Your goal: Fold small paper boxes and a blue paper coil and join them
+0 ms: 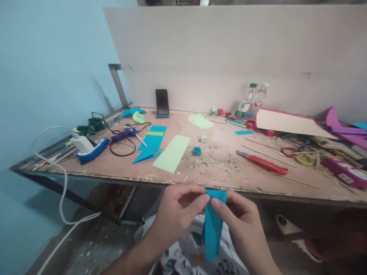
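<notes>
A folded strip of blue paper (213, 233) hangs down in front of the table edge, held at its top end. My left hand (180, 208) pinches its upper left corner between thumb and fingers. From the other side, my right hand (241, 214) grips the same end, its thumb pressed on the front face. The fingers behind the paper are partly hidden. On the table just beyond lie a pale green paper sheet (172, 153), a small blue paper piece (197, 151) and a small pale green block (203, 138).
A red utility knife (265, 164) lies at right with its blade out, near thin sticks (269, 152). At left are a blue glue gun (124, 134) and a power strip (92, 151). Toward the back stand a phone (162, 102) and plastic bottles (243, 107).
</notes>
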Demonstrator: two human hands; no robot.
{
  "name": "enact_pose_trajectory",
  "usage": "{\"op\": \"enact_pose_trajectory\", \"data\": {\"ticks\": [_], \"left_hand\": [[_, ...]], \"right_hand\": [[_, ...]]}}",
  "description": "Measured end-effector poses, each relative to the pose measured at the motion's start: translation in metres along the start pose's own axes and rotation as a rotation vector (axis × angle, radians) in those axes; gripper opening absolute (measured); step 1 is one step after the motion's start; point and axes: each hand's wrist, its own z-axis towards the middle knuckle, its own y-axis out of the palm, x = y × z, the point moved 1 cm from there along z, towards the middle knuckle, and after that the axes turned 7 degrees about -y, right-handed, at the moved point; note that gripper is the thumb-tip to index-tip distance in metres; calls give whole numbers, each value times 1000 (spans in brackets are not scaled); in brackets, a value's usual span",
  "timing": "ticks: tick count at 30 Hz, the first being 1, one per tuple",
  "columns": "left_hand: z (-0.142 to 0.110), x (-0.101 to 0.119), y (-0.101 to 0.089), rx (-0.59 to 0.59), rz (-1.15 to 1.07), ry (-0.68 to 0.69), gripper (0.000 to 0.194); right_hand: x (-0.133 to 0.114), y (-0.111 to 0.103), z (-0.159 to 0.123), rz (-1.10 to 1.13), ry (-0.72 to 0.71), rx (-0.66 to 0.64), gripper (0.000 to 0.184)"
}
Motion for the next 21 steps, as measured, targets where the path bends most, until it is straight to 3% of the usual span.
{"op": "enact_pose_trajectory", "data": {"ticks": [17, 21], "left_hand": [[1, -2, 0, 16, 61, -1, 14], [0, 1, 1, 103, 124, 62, 17]], "right_hand": [[2, -5, 1, -47, -40, -9, 27], [9, -8, 4, -73, -76, -91, 27]]}}
